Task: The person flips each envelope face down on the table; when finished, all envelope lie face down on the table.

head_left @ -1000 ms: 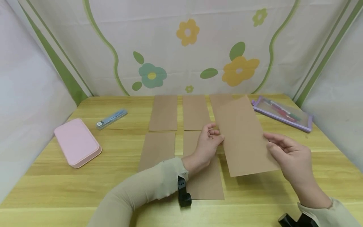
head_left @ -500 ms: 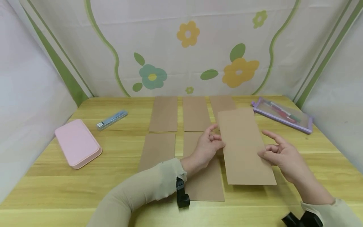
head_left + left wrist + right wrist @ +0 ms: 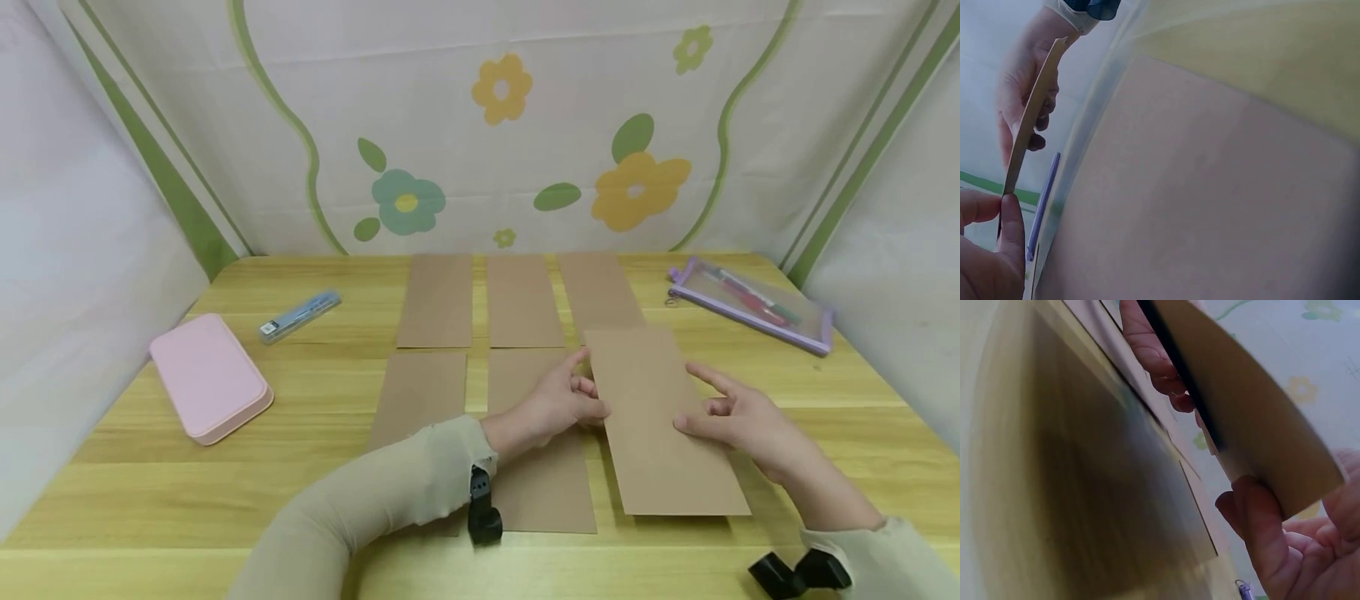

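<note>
A thin brown kraft-paper sheet (image 3: pixel 667 450) is held tilted above the right front of the table, a shadow below its near edge. My left hand (image 3: pixel 558 406) pinches its left edge, thumb and finger meeting on it in the left wrist view. My right hand (image 3: pixel 757 431) grips the right edge, thumb on top and index finger stretched out. In the right wrist view the sheet (image 3: pixel 1241 406) bows slightly. Matching sheets lie flat in two rows: three at the back, including the right one (image 3: pixel 598 292), and two in front, where my left arm partly covers the middle one (image 3: pixel 543 496).
A pink case (image 3: pixel 210 375) sits at the left of the wooden table (image 3: pixel 187 517), with a slim blue clear box (image 3: pixel 300 317) behind it. At the back right lies a purple-edged mesh pouch (image 3: pixel 757 304) holding pens. A flowered cloth (image 3: pixel 495 158) closes off the back.
The held sheet has come down and nearer to me, uncovering more of the back-right sheet. Both hands have lowered with it, and the right thumb has shifted further onto its face.
</note>
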`<move>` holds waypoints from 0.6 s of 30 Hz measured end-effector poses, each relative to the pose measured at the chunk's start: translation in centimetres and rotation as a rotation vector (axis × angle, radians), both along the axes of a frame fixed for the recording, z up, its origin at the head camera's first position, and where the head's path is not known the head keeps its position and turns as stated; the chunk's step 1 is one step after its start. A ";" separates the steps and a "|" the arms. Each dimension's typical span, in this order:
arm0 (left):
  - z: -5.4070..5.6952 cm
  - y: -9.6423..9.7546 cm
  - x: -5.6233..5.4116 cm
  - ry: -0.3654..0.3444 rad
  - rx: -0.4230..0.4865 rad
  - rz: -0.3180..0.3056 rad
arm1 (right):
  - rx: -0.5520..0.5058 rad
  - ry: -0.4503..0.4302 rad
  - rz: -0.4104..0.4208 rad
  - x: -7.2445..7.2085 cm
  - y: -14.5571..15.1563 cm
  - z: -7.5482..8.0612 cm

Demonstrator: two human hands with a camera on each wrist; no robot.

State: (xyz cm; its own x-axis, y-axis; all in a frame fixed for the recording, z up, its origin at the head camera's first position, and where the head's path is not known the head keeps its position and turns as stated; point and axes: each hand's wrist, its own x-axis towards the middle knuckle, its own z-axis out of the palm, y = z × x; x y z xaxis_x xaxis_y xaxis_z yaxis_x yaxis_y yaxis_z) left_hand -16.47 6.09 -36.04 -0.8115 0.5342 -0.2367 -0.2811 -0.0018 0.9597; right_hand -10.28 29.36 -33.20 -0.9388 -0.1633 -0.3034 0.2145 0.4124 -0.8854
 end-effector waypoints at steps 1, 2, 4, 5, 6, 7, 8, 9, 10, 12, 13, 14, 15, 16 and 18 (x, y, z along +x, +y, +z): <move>-0.1 0.0 0.0 0.000 -0.016 -0.007 | 0.005 -0.010 0.003 0.0 0.1 -0.2; -0.1 0.1 0.0 0.003 -0.030 -0.013 | 0.011 -0.018 0.008 -0.1 0.2 -0.4; -0.2 0.0 0.1 0.021 -0.069 -0.021 | 0.031 -0.012 0.027 -0.2 0.3 -0.8; -0.2 0.0 0.1 0.028 -0.088 -0.024 | 0.040 -0.011 0.033 -0.2 0.3 -1.0; -0.2 0.0 0.1 0.040 -0.109 -0.026 | 0.046 -0.012 0.037 -0.3 0.3 -1.1; -0.2 0.0 0.1 0.058 -0.134 -0.030 | 0.053 -0.014 0.039 -0.3 0.3 -1.2; -0.2 -0.1 0.1 0.072 -0.157 -0.035 | 0.060 -0.018 0.041 -0.3 0.2 -1.3; -0.2 -0.1 0.0 0.087 -0.183 -0.041 | 0.064 -0.025 0.042 -0.3 0.2 -1.4; -0.2 -0.1 0.0 0.102 -0.211 -0.047 | 0.070 -0.034 0.042 -0.3 0.1 -1.5; -0.2 -0.1 0.1 0.130 -0.261 -0.053 | 0.082 -0.050 0.039 -0.4 0.1 -1.7; -0.1 -0.1 0.1 0.141 -0.285 -0.054 | 0.092 -0.053 0.041 -0.4 0.0 -1.7; -0.1 0.0 0.1 0.143 -0.302 -0.055 | 0.106 -0.052 0.040 -0.4 0.0 -1.8; 0.0 0.0 0.0 0.146 -0.322 -0.052 | 0.124 -0.048 0.040 -0.4 0.0 -1.8; 0.0 0.1 0.0 0.152 -0.342 -0.048 | 0.140 -0.043 0.039 -0.4 -0.1 -1.8; 0.0 0.2 0.0 0.169 -0.375 -0.044 | 0.168 -0.033 0.038 -0.4 -0.2 -1.8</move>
State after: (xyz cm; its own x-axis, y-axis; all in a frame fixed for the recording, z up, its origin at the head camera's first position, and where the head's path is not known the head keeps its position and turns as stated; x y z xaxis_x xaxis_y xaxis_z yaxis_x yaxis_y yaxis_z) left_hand -16.49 6.25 -35.99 -0.8341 0.4710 -0.2872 -0.1120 0.3652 0.9242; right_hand -10.70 29.15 -35.03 -0.9219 -0.1429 -0.3600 0.2238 0.5623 -0.7961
